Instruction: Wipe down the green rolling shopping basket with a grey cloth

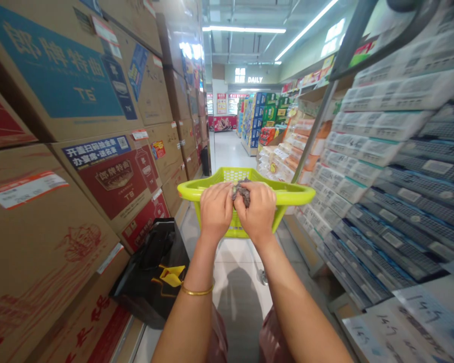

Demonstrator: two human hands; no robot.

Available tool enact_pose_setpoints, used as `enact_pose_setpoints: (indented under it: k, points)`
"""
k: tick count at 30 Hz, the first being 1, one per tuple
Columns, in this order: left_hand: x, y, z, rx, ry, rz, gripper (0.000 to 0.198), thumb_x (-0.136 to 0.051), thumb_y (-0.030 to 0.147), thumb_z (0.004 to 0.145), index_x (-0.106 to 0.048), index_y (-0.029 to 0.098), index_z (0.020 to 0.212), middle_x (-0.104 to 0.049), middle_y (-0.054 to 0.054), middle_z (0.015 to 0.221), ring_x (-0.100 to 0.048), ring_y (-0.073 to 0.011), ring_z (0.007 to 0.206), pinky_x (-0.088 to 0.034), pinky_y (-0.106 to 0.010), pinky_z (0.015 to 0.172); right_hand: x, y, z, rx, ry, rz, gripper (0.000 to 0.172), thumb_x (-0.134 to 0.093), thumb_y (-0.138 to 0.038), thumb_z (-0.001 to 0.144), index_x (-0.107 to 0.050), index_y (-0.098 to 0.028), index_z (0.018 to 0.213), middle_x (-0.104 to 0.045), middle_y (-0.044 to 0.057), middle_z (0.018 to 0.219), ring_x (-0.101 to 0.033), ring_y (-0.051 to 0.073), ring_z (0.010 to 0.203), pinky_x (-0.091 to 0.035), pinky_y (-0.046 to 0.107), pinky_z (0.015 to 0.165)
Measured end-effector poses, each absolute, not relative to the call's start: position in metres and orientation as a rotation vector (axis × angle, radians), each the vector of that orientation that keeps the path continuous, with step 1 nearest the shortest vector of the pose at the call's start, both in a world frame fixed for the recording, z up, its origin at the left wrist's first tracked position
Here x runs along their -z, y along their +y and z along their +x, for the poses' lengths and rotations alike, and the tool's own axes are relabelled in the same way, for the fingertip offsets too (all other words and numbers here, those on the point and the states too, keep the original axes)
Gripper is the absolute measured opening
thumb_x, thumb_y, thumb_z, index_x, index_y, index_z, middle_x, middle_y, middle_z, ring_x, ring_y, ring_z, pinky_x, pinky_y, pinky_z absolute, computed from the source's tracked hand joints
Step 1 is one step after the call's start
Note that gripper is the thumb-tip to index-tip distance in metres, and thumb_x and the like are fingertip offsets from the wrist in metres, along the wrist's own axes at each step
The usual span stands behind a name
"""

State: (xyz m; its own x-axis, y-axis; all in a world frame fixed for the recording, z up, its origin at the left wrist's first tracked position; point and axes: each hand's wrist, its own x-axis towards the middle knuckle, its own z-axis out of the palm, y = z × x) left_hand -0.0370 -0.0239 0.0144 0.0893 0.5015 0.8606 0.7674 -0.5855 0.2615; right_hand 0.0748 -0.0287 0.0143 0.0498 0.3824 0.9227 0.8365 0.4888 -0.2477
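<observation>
My left hand and my right hand are side by side at the near rim of a bright green plastic basket with a perforated far wall. Both have their fingers curled over. Bunched between them is a crumpled grey cloth, and both hands are closed on it. My fingertips are partly hidden behind the hands, so I cannot tell whether they also grip the rim. A gold bangle circles my left wrist.
Stacked cartons line the left side, with a black bag on the floor beside them. Packaged goods are piled on the right, behind a slanting metal post. The aisle floor runs ahead towards more displays.
</observation>
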Motion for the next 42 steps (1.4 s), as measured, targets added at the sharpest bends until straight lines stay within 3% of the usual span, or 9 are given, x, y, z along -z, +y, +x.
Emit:
enact_pose_setpoints:
  k: [11,22,35,42]
  points:
    - [-0.013,-0.022,-0.037,1.519,-1.221,-2.096,0.03,-0.037,0.028,0.093,-0.064,0.02,0.104,-0.069,-0.005,0.108,-0.059,-0.0177,0.106,-0.039,-0.035,0.094,-0.014,-0.019,0.131,0.511,-1.316,-1.235,0.016,-0.048,-0.029,0.083,-0.058,-0.019,0.089,-0.061,0.007,0.085,-0.052,0.021,0.083,-0.038,0.035,0.077]
    - [-0.004,-0.015,-0.026,1.469,-1.329,-1.888,0.028,-0.034,0.028,0.093,-0.06,0.018,0.096,-0.068,-0.006,0.1,-0.058,-0.0199,0.093,-0.037,-0.034,0.086,-0.018,-0.027,0.067,0.473,-1.496,-1.105,0.019,-0.049,-0.031,0.083,-0.059,-0.018,0.094,-0.065,0.006,0.093,-0.054,0.02,0.09,-0.036,0.033,0.083]
    - [-0.008,-0.015,-0.034,1.471,-1.298,-1.948,0.028,-0.034,0.026,0.093,-0.061,0.019,0.099,-0.068,-0.005,0.104,-0.058,-0.0185,0.099,-0.035,-0.034,0.09,-0.012,-0.016,0.139,0.556,-1.309,-1.235,0.014,-0.048,-0.027,0.08,-0.058,-0.018,0.085,-0.061,0.006,0.082,-0.052,0.02,0.081,-0.038,0.033,0.076]
    - [-0.005,-0.013,-0.029,1.463,-1.329,-1.89,0.028,-0.034,0.025,0.093,-0.06,0.019,0.098,-0.067,-0.005,0.103,-0.057,-0.02,0.098,-0.034,-0.035,0.09,-0.013,-0.022,0.107,0.502,-1.335,-1.159,0.017,-0.049,-0.031,0.083,-0.058,-0.018,0.09,-0.063,0.006,0.088,-0.055,0.02,0.086,-0.039,0.033,0.079]
